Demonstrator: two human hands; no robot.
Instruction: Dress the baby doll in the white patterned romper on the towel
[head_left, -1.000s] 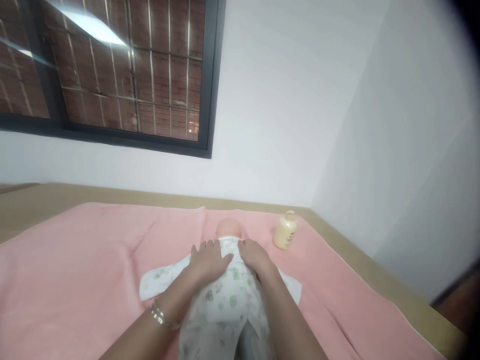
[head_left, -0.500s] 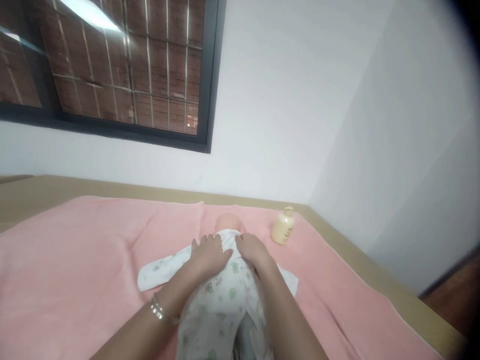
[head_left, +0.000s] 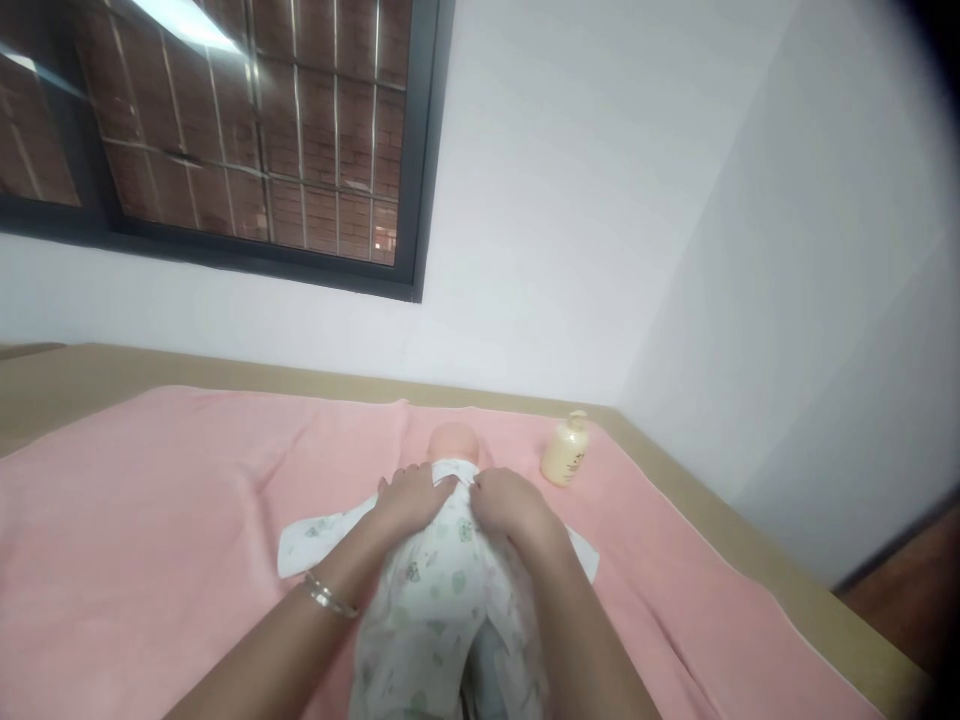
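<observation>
A baby doll point(head_left: 453, 440) lies on a pink blanket, its bare head toward the wall. It is dressed in a white baby gown point(head_left: 442, 590) with small green prints, and the sleeves spread out to both sides. At the doll's left-side shoulder in view, my left hand point(head_left: 412, 497) grips the gown, its thumb at the neckline and its fingers over the shoulder. Opposite it, my right hand point(head_left: 510, 502) is closed on the gown's neckline with curled fingers. My hands partly hide the shoulders and upper sleeves. Lower down, the gown's front parts over something grey-blue.
A pale yellow pump bottle point(head_left: 565, 452) stands on the blanket point(head_left: 172, 540), right of the doll's head. The blanket covers a tan surface point(head_left: 720, 520) that meets white walls at the back and right. A barred, dark-framed window point(head_left: 262, 150) is at upper left.
My left thumb has moved up from the chest to the neckline. My right fingers have shifted slightly along the collar. The doll and bottle look nearly unmoved.
</observation>
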